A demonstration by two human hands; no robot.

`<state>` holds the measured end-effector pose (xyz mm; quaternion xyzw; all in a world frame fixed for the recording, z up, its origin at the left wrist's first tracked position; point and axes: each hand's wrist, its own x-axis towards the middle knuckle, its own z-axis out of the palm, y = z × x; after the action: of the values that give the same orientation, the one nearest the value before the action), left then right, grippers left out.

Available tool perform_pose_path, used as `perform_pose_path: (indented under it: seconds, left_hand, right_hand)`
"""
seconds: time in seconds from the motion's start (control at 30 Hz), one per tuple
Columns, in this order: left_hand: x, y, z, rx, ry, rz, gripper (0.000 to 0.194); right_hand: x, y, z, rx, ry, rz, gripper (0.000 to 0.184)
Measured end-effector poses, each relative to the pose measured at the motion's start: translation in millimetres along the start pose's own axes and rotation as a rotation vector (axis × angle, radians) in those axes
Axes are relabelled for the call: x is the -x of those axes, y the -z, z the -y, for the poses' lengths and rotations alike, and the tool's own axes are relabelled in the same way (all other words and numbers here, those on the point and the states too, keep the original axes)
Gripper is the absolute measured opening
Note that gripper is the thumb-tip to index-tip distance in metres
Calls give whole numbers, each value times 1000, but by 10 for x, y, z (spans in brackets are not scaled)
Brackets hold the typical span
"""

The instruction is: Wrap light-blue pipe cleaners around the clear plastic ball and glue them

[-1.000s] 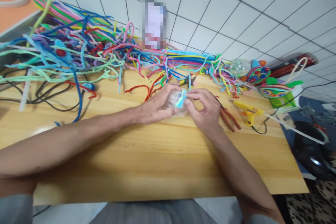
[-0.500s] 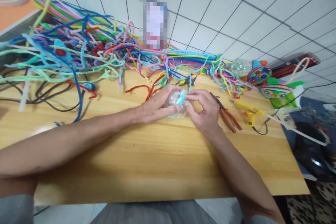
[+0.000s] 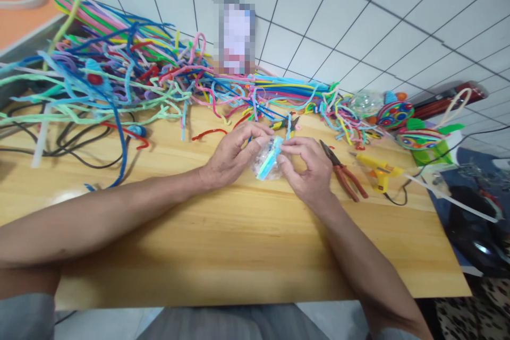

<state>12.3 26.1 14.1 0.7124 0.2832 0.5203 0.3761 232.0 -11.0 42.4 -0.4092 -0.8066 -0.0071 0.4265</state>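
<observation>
A clear plastic ball (image 3: pixel 261 156) rests between my hands above the middle of the wooden table (image 3: pixel 223 239). Light blue and yellow-green pipe cleaners (image 3: pixel 270 161) run slantwise across it, side by side. My left hand (image 3: pixel 237 154) grips the ball's left side, thumb near its upper edge. From the right, my right hand (image 3: pixel 308 167) pinches at the upper end of the pipe cleaners, fingers and thumb against the ball. Just behind the hands lie small pliers with yellow-green handles (image 3: pixel 279 125), partly hidden, and an upright-looking light blue pipe-cleaner piece (image 3: pixel 289 126).
Red-handled pliers (image 3: pixel 346 172) and a yellow glue gun (image 3: pixel 378 169) lie right of my right hand. Heaped pipe cleaners (image 3: pixel 131 74) line the wall. Finished-looking colourful fish shapes (image 3: pixel 394 112) and another clear ball (image 3: pixel 366 102) stand back right. Black cable (image 3: pixel 71 143) coils at left.
My left thumb has moved up and off the front of the ball, uncovering the blue and yellow-green strips. My right hand has barely moved.
</observation>
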Motion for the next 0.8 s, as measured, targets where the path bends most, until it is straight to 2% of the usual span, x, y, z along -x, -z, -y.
perform_pose_path:
  seconds: [0.1,0.23,0.37,0.47,0.6,0.8]
  left_hand:
    - [16,4,10,14,33,8,34]
    - [40,14,26,-30,50,74,29]
    - [34,12,22,-123,107,211,53]
    - [11,12,23,-124,139,278,57]
    - [27,4,59,-144,111,271,60]
    - [100,-24,97,-189,-21,217,53]
  right_hand:
    - [1,-7,-2,-11,12,-14,16]
    - [-5,-14,-1,-21,36,-30,18]
    - [-7,-9,-10,-7,40,-25,16]
    - [3,-12,-17,-15,30,-21,19]
    - [26,-32,-9,-52,45,-28,27]
    - [57,-35,22,-57,62,-24,33]
